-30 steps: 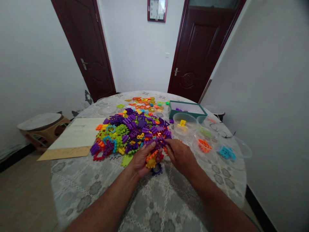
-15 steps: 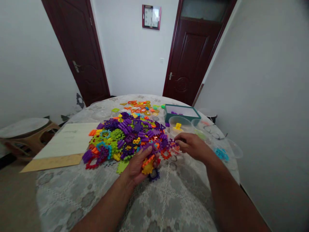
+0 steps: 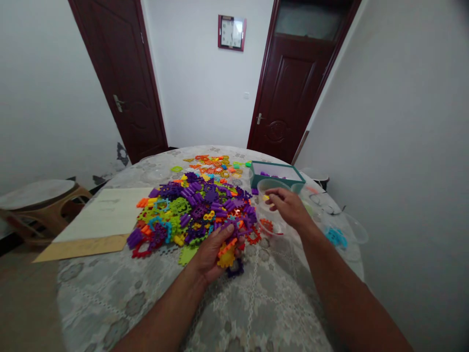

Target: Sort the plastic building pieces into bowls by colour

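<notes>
My left hand [image 3: 216, 252] is closed around a small bunch of plastic building pieces, at the near edge of a big colourful heap [image 3: 198, 200]. A yellow toothed piece [image 3: 226, 258] and orange and purple parts stick out of its grip. Just below it, a dark purple square piece [image 3: 235, 268] is partly hidden. My right hand [image 3: 287, 205] hovers at a clear round tub [image 3: 273, 183], fingers bent and a little apart. Behind its fingertips a bit of a yellow piece [image 3: 266, 198] shows; I see no piece clearly gripped.
A green-edged box [image 3: 297, 185] with purple pieces stands behind the tub. Orange and yellow pieces [image 3: 210, 164] lie at the back. Blue pieces [image 3: 336, 237] and clear containers are at the right. A pale sheet [image 3: 102, 210] lies left of the heap on the patterned tablecloth [image 3: 176, 303].
My right hand has moved up and away from the purple and red pieces to the tub, now covering much of the yellow piece. My left hand keeps its hold; the view has tilted slightly up.
</notes>
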{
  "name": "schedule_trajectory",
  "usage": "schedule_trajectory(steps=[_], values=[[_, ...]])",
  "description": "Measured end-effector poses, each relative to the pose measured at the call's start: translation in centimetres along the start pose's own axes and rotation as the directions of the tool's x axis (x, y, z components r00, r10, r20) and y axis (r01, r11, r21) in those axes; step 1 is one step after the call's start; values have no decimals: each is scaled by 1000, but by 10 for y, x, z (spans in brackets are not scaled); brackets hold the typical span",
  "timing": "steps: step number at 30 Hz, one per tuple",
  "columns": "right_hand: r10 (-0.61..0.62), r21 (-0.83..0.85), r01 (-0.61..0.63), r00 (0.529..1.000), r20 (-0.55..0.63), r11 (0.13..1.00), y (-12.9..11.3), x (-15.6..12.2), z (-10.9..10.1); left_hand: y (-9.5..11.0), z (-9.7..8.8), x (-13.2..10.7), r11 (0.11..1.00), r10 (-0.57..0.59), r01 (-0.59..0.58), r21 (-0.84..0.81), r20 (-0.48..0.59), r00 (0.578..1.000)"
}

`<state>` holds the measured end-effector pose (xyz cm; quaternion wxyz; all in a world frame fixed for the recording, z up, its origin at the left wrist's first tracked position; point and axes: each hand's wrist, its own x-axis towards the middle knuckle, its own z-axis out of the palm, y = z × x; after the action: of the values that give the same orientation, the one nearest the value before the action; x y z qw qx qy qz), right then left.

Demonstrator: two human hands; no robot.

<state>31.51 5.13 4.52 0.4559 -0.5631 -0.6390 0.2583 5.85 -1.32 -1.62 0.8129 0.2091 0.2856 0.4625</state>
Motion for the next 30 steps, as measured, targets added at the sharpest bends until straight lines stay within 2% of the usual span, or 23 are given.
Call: schedule_trajectory(steps=[3,6,9,11,15,18,20,22,23,25,26,28,30], values=[[-61,20,58,960,272,998,-20,-34,23,-1,-1,1,1000,-7,6,8,31,1000],[-65,116,19,910,409,993,-31,-52,38,-1,-1,1,1000,-16,16,-2,59,998],[9,196,-108,895,446,975,-33,-53,41,0,1,0,1000,-20,21,-18,41,999],[45,194,-146,893,448,970,-33,-50,37,2,2,-1,999,-34,35,-28,8,999],[50,186,-145,898,438,972,-29,-39,22,5,6,-1,993,-98,96,-69,-28,995],[56,112,-121,884,464,986,-21,-20,11,7,6,1,986,-121,116,-121,-40,992],[78,61,-111,916,394,992,-13,3,3,7,6,2,982,-127,118,-148,-51,991],[91,97,-109,981,172,989,-5,31,-5,7,4,3,979,-131,121,-164,-53,990],[92,147,-95,995,29,984,0,44,-9,7,3,3,979,-130,121,-166,-48,990],[96,227,-49,975,-201,973,8,64,-16,8,2,3,983,-111,104,-152,-42,993],[96,232,-33,960,-265,972,11,70,-18,8,1,3,987,-102,96,-133,-41,994],[87,181,-34,951,-297,983,14,68,-17,8,0,3,994,-76,72,-77,-49,996],[69,122,-45,977,-204,992,11,50,-8,6,0,3,999,-38,37,-11,-53,998]])
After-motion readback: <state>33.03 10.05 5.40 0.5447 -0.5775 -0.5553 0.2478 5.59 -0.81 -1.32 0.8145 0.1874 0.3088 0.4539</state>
